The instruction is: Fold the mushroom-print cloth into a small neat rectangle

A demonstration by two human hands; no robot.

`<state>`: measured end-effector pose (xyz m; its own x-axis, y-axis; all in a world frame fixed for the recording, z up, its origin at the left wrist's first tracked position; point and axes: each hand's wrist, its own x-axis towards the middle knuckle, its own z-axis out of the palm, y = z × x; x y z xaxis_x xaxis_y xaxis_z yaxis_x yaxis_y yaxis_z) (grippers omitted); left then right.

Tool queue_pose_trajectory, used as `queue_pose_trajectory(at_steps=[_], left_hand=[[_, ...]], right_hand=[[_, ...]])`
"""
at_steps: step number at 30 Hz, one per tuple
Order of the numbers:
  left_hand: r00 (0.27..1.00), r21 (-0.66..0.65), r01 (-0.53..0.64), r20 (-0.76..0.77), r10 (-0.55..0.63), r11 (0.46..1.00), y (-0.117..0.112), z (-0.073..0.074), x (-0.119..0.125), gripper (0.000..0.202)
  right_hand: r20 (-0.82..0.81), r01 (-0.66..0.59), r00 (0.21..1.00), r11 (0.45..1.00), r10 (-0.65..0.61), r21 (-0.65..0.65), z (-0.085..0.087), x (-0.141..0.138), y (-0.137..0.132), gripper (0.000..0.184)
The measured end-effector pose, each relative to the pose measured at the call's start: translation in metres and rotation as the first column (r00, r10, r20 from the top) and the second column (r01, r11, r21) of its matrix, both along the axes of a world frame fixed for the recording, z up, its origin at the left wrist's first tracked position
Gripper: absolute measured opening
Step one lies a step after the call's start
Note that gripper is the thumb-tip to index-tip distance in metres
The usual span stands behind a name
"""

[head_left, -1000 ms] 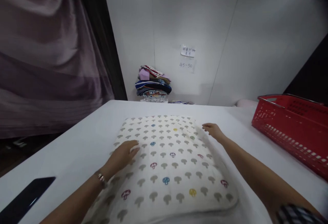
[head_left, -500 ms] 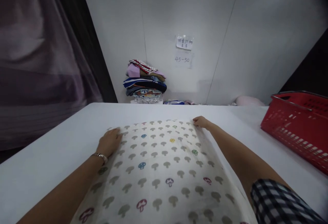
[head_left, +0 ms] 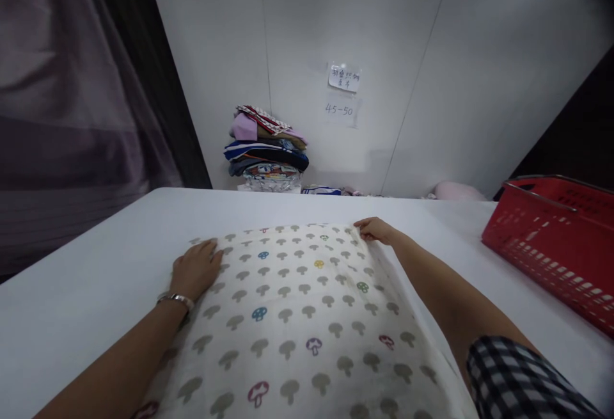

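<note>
A cream cloth (head_left: 297, 304) printed with grey and a few coloured mushrooms lies spread over the table before me, its near end running out of the bottom of the view. My left hand (head_left: 196, 268), with a bracelet on the wrist, rests on the cloth's far left corner, fingers lying fairly flat and close together. At the far right corner, my right hand (head_left: 374, 229) pinches the cloth's edge between thumb and fingers. The far edge stretches fairly straight between both hands.
The white table (head_left: 110, 265) reaches to a pale wall. A pile of folded clothes (head_left: 268, 150) stands behind its far edge. To the right sits a red plastic basket (head_left: 551, 240) with a metal handle. A purplish curtain (head_left: 71, 118) hangs at left. Paper notes (head_left: 343, 93) are on the wall.
My left hand has shifted slightly left and lies flatter on the cloth's corner. My right hand keeps its pinch at the far right corner. The whole view has shifted slightly.
</note>
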<state>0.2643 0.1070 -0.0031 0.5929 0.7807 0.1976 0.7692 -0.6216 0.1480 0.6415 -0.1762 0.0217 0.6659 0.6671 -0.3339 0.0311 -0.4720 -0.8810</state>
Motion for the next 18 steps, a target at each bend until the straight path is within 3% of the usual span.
queue_pose_trajectory(at_steps=[4,9,14,18], left_hand=[[1.0,0.002,-0.005,0.004,0.005,1.0,0.0,-0.001,0.0,0.046],[1.0,0.008,-0.011,-0.011,0.011,1.0,0.001,-0.002,0.001,0.05],[1.0,-0.039,0.012,-0.006,-0.012,0.999,0.0,0.008,0.001,0.048],[0.999,-0.04,0.046,-0.021,-0.047,0.998,0.005,0.014,0.004,0.048]], right_hand=[[0.057,0.042,0.997,0.999,-0.043,0.008,-0.003,-0.001,0.003,0.029],[0.042,0.11,0.993,0.993,-0.111,0.042,-0.001,-0.003,-0.001,0.041],[0.072,0.211,0.974,0.976,-0.214,0.05,-0.001,-0.002,-0.001,0.041],[0.148,0.285,0.948,0.958,-0.282,-0.001,-0.01,-0.001,0.009,0.043]])
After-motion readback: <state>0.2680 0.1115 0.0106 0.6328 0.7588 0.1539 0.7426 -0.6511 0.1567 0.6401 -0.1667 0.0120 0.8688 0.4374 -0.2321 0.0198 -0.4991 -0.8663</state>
